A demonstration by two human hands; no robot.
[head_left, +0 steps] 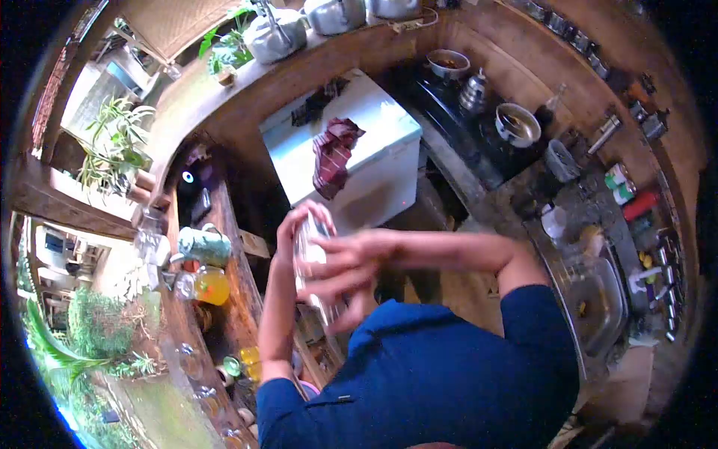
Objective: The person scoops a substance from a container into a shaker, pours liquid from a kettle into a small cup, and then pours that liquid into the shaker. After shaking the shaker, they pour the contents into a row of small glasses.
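Observation:
In front of my chest is a shiny silvery vessel [305,254], turned nearly edge-on; its exact kind is hidden by my hands. My left hand [305,218] curls over its far end with the fingers closed on it. Across its near side lies my right hand [345,268], blurred by motion, with fingers stretched out and spread. Beyond my hands, a dark red striped cloth [334,157] lies crumpled on a white chest-like box [385,127], hanging over its front edge.
Left runs a wooden counter [238,280] with a jug of orange liquid [212,286] and a pale green container [204,247]. A black stove [456,112] with pots stands at the back right. The sink [602,307] is to the right. Silver kettles [275,36] line the ledge.

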